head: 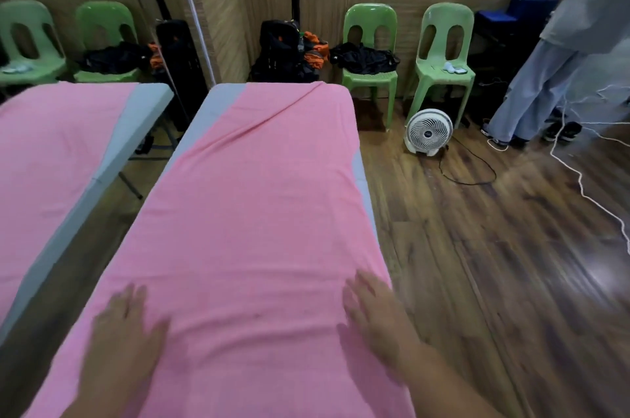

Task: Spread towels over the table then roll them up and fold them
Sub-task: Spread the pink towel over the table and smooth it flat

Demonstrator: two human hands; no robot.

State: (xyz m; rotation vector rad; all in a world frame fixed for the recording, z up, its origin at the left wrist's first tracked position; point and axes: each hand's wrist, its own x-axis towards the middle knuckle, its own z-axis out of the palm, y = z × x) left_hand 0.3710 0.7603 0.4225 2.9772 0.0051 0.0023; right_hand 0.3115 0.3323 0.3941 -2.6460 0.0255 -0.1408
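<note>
A pink towel (pixel 259 199) lies spread lengthwise over a long grey table (pixel 218 110), covering most of it; a diagonal crease runs across its far end. My left hand (pixel 126 329) rests flat on the towel near its left edge, fingers apart. Flat on the towel by the right edge lies my right hand (pixel 371 312), fingers also spread. Both hands are blurred. Neither grips the cloth.
A mirror on the left reflects the table and towel (pixel 51 151). Green plastic chairs (pixel 371 52) with dark bags line the far wall. A white floor fan (pixel 429 132) and cables lie on the wooden floor at right, where a person (pixel 562 59) stands.
</note>
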